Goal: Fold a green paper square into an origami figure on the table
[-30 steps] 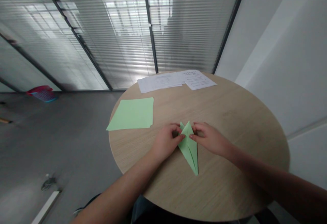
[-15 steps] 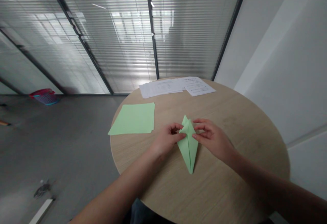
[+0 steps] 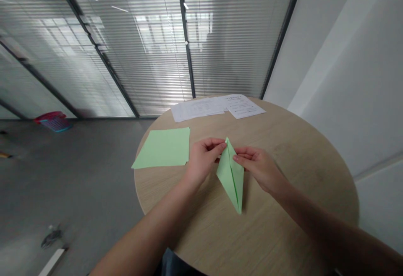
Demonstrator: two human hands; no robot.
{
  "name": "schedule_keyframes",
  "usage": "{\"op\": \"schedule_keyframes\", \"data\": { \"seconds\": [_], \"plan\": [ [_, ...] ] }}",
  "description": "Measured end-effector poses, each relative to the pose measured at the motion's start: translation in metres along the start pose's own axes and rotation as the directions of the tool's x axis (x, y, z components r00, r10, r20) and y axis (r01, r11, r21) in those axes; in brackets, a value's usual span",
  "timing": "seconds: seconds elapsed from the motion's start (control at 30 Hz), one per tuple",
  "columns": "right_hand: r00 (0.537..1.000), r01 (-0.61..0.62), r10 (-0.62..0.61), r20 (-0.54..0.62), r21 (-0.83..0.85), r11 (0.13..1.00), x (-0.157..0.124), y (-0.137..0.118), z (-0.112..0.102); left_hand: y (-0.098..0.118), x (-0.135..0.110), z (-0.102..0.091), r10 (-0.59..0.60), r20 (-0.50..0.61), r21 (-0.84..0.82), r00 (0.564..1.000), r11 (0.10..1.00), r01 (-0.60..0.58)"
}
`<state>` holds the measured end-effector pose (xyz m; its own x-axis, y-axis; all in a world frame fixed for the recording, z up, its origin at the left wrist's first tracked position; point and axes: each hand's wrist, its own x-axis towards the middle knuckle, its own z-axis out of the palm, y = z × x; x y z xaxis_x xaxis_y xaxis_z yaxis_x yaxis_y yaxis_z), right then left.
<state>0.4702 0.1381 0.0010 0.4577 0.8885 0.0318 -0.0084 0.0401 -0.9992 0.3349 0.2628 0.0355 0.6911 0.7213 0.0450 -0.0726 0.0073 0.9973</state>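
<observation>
A folded piece of green paper (image 3: 232,177), shaped like a long diamond with a slit down its middle, is held between my two hands over the round wooden table (image 3: 283,242). My left hand (image 3: 204,158) pinches its upper left edge near the top point, thumb in front. On the right side edge, my right hand (image 3: 260,165) grips the paper between thumb and fingers. The lower point angles toward me and casts a shadow on the wood. Fingertips behind the paper are partly hidden.
A stack of green sheets (image 3: 163,147) lies at the table's left edge. White printed papers (image 3: 201,108) rest at the far edge. A red and blue basket (image 3: 54,121) stands on the floor by the glass partition, and a white wall rises to the right.
My left hand has moved up to the paper's top point. The upper flap that stood folded forward now lies up, making one long diamond, and the lower tip has swung slightly right.
</observation>
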Motion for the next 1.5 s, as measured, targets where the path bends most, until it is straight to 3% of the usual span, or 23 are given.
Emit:
{"op": "schedule_keyframes", "data": {
  "seconds": [0.17,0.3,0.53,0.8,1.07,1.23,1.33,1.5],
  "plan": [
    [0.999,0.037,-0.037,-0.028,-0.011,0.999,-0.003,-0.002,0.002,-0.005,-0.002,0.005,0.053,-0.054,-0.013,0.997,0.998,-0.054],
    [0.995,0.077,-0.085,-0.059,-0.118,0.99,-0.003,-0.002,0.005,-0.007,-0.004,0.008,0.068,-0.055,-0.048,0.996,0.996,-0.071],
    [0.991,0.132,-0.136,-0.004,-0.235,0.963,-0.005,-0.005,0.005,-0.007,-0.004,0.009,0.047,-0.015,-0.11,0.999,0.993,-0.048],
    [0.998,0.067,-0.062,0.03,-0.242,0.968,-0.007,-0.004,0.006,-0.017,-0.002,0.002,-0.059,0.116,0.016,0.992,0.998,0.058],
    [1.0,0.002,0.002,0.028,-0.124,0.992,-0.007,-0.003,0.006,-0.017,-0.003,0.001,-0.183,0.16,-0.122,0.97,0.971,0.204],
    [0.997,-0.011,0.013,0.075,-0.033,0.999,-0.008,0.001,0.009,-0.016,-0.008,0.007,-0.066,0.045,-0.078,0.997,0.995,0.069],
    [0.997,-0.002,0.004,0.083,-0.026,1.0,-0.008,0.005,0.008,-0.018,-0.01,0.011,-0.017,0.045,-0.035,0.999,0.999,0.018],
    [0.999,0.034,-0.038,-0.029,-0.118,0.992,-0.008,0.004,0.005,-0.021,-0.013,0.01,-0.002,0.06,0.046,0.998,0.999,-0.001]
  ]
}}
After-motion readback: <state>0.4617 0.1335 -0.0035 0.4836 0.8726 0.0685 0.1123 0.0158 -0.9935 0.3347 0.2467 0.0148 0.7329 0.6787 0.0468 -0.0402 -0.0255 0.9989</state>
